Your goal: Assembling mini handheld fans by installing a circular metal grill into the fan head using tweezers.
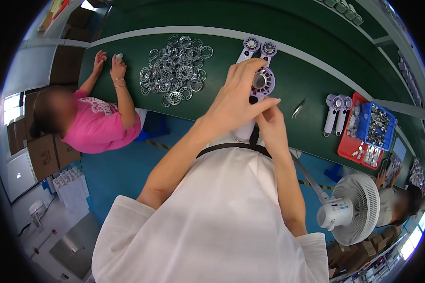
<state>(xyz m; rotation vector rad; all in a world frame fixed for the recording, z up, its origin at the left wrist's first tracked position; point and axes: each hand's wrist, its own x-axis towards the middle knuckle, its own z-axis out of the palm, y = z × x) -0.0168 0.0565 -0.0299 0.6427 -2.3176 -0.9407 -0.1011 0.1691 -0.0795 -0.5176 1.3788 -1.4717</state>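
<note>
A lilac and white handheld fan (271, 81) with a round slotted head is in front of my chest, over the bench's near edge. My left hand (233, 94) is closed on it from the left, its fingers reaching over the head and its thumb across the front. At the handle's right side, below that thumb, my right hand (273, 126) is closed on the fan, with its fingertips partly hidden. Just beyond, two similar fans (251, 44) lie side by side. Tweezers (298, 108) lie to the right.
Left on the green bench (127, 52) spreads a pile of shiny rings (179, 70). Two more fans (334, 104) lie at right beside a red tray (347, 147) and a blue bin (363, 123) of small parts. A standing fan (349, 210) is near my right. Co-workers sit on both sides.
</note>
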